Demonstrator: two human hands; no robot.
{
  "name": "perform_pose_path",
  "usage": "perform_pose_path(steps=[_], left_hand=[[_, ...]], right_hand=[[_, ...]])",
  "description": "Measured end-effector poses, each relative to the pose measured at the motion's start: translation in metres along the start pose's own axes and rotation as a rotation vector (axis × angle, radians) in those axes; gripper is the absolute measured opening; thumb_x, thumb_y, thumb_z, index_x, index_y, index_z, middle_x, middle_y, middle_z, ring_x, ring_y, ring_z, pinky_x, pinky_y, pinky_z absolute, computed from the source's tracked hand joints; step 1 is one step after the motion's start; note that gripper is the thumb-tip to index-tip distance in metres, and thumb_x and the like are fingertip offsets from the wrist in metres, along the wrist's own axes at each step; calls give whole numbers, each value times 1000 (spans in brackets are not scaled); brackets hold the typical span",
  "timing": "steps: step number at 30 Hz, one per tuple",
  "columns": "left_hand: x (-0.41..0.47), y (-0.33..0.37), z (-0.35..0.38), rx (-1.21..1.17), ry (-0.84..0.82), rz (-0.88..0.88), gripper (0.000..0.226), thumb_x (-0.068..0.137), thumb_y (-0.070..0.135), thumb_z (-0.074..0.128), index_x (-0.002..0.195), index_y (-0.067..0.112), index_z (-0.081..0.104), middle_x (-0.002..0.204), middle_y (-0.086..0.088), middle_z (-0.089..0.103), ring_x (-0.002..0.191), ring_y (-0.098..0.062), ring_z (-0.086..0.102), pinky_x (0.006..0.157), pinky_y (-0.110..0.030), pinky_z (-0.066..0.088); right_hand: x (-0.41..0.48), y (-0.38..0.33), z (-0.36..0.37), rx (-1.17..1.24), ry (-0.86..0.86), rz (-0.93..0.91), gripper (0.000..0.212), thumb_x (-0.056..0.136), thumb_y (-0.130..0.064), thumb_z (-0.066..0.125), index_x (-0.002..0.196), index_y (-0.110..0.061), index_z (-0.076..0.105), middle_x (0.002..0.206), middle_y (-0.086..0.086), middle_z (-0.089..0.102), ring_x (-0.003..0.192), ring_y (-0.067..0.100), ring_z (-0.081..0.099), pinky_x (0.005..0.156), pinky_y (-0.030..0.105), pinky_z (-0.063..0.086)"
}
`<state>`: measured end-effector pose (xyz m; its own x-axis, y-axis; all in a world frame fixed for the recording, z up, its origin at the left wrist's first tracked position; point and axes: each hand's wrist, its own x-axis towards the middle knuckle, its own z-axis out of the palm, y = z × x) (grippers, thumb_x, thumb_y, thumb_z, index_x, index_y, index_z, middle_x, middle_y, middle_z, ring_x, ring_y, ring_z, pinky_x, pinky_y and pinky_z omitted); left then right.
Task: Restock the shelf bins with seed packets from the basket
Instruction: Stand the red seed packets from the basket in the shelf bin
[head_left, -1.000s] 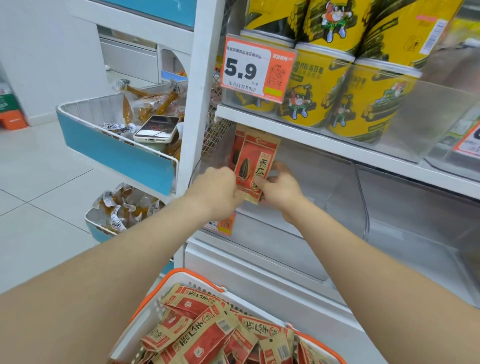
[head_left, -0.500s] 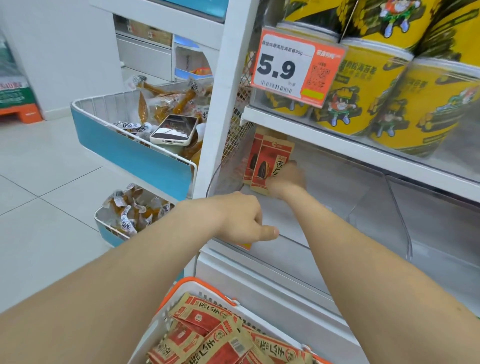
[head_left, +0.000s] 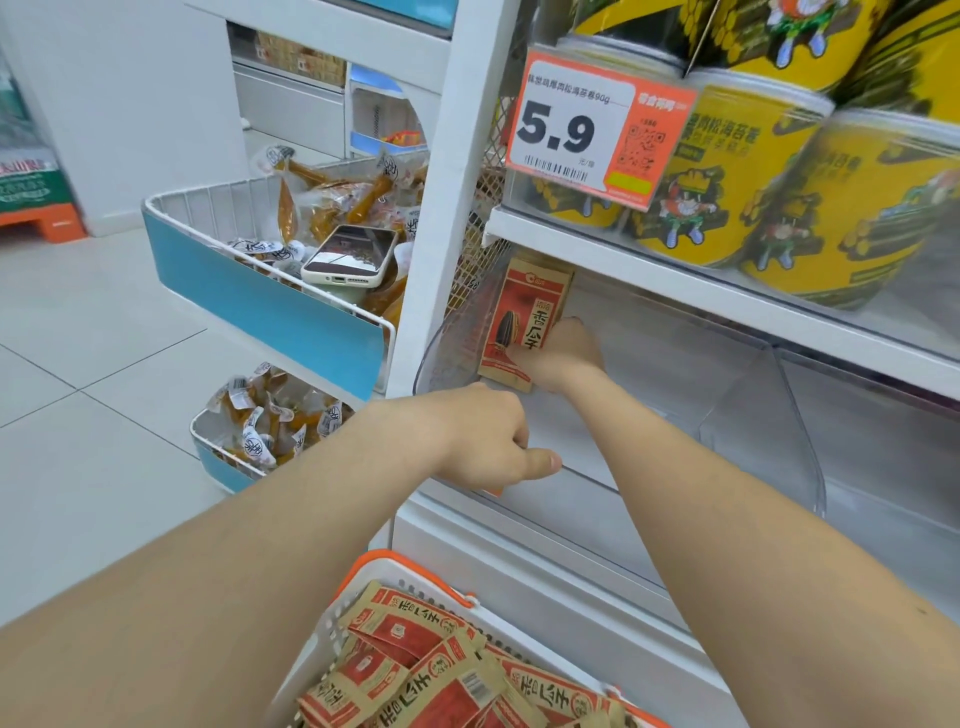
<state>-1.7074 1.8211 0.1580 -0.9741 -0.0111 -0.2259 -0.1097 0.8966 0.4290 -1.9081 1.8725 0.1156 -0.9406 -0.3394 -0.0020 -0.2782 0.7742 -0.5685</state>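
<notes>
- Shelf bin (head_left: 649, 405): clear plastic, under the shelf of yellow tubs (head_left: 727, 176).
- Basket (head_left: 363, 566): white with an orange rim, bottom edge of view, below the bin's front edge.
- Loose packets (head_left: 431, 670): heaped in the basket, kraft-brown and red.
- Left hand (head_left: 488, 441): at the bin's front edge, fingers curled in, thumb sticking out, nothing seen in it.
- Right hand (head_left: 561, 358): inside the bin, pinching the seed packet's lower right corner, thumb on its front.
- Seed packet (head_left: 524, 322): kraft-brown, red panel, black seed picture, black characters. Upright in the bin's back left corner, left of the right hand.
</notes>
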Motion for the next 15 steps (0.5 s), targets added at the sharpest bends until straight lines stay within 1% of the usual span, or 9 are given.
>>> perform_pose_path(steps=[2,5,6,8,9,10,12,13,15], left_hand=[[-2,0,1,2,12,-14,56,102,64,50,74,19,68,67,10,62,74,-12,61,61,-28,39],[-7,-1,3,48,65,-25,56,100,66,51,89,18,77,81,2,71,92,-20,65,73,-31,49],[-10,-1,3,65,91,-29,52,101,62,52,94,17,78,88,-2,73,96,-22,64,79,-33,51],[-15,1,0,53,173,-33,35,104,45,54,98,18,76,98,-9,72,104,-27,62,84,-32,49],[-21,4,-3,30,227,-34,26,104,34,53,98,20,74,101,-9,72,106,-30,62,84,-32,47],[-27,6,-7,9,285,-38,24,103,25,51,100,22,74,104,-8,72,107,-32,63,84,-32,46],[-41,10,-13,-3,403,-56,30,100,12,48,110,20,76,110,-7,72,102,-31,63,84,-31,45],[-49,12,-15,-5,451,-78,32,98,8,47,107,21,75,108,-7,71,97,-30,61,84,-31,47],[-62,13,-15,4,501,-122,32,92,5,47,95,26,71,106,-7,71,97,-31,63,89,-39,55]], right_hand=[[-9,2,-8,34,29,28,56,69,-51,74,112,-15,68,94,0,73,81,23,71,53,26,49],[-43,1,-21,85,125,-15,39,85,-31,67,116,-8,58,105,10,70,96,34,68,67,32,49],[-58,1,-25,93,168,-80,32,90,-27,63,115,-8,57,106,12,70,100,37,67,71,34,49],[-99,1,-35,92,251,-262,24,93,-18,55,113,-10,64,105,13,73,103,36,65,78,35,50],[-118,1,-41,82,289,-374,27,91,-15,51,109,-15,70,101,10,75,100,33,66,81,36,53],[-136,3,-46,50,319,-499,30,86,-15,47,98,-19,74,94,6,76,93,31,67,80,39,55],[-164,10,-51,-84,302,-700,33,78,-23,38,78,-22,71,75,4,72,75,36,66,67,42,55],[-176,14,-49,-156,251,-751,36,76,-27,34,75,-21,70,70,6,71,71,39,64,63,43,54],[-195,24,-40,-283,84,-786,38,75,-28,32,76,-20,69,72,9,71,72,42,63,63,43,54]])
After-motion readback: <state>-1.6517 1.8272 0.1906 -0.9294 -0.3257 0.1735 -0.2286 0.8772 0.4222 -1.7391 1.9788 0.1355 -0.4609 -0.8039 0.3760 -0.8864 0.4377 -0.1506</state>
